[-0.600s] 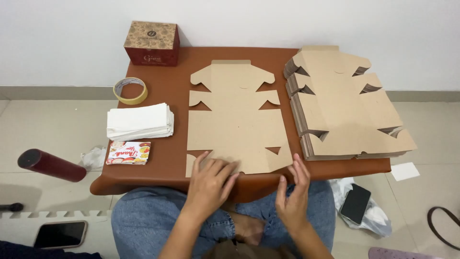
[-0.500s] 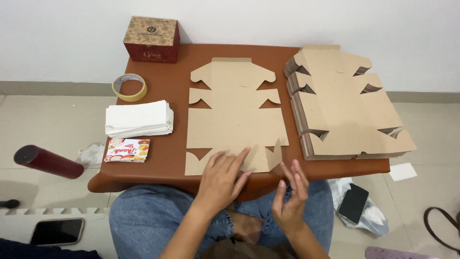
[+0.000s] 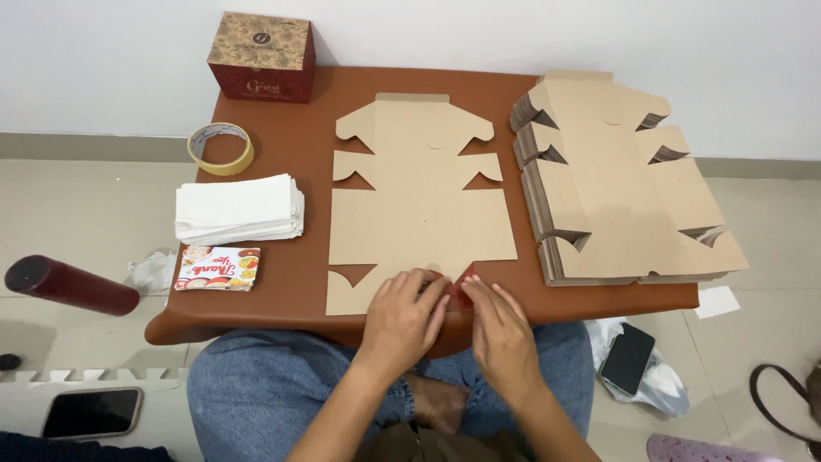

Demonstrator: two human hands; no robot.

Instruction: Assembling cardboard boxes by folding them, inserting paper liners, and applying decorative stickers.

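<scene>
On smooth brown table (image 3: 282, 257), hands (image 3: 406, 321) (image 3: 505, 334) press flat die-cut cardboard (image 3: 419, 214).

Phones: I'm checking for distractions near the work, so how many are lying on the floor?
2. One phone lies at lower left beside the white foam mat; a black phone lies at lower right on crumpled white plastic. Others may be hidden under the table.

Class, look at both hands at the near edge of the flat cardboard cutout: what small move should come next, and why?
Probably press the near flap flat along its crease. Both the left hand and right hand already rest on the near edge of the cardboard cutout, where a red underside shows, while the rest lies flat on the brown table.
</scene>
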